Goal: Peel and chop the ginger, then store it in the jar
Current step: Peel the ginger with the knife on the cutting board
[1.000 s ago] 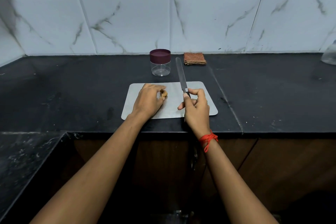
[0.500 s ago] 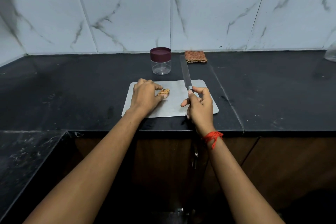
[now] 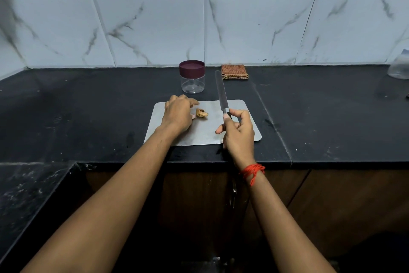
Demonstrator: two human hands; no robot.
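- Head view, the only one here: a metal cutting board (image 3: 199, 134) lies flat near the front edge of a black counter (image 3: 88, 106).
- The ginger (image 3: 201, 113), one small knobbly piece with the skin on, sits on the board a bit left of its middle.
- Left hand (image 3: 178, 113) rests on the left part of the board, knuckles up. Its fingers (image 3: 194, 102) are loosely bent and not wrapped around anything. The thumb tip is right next to the ginger, but I can't tell if it actually touches.
- Right hand (image 3: 239, 133) is over the right side of the board with its fingers clenched around the handle of a knife (image 3: 221, 93). The long blade points away toward the wall, and the ginger is just left of it.
- There's a red thread (image 3: 252, 171) tied round the right wrist.
- The jar (image 3: 192, 76), clear with a dark maroon lid on, stands upright just behind the board.
- A folded brown checked cloth (image 3: 234, 71) lies to the right of the jar, against the tiled wall (image 3: 155, 29).
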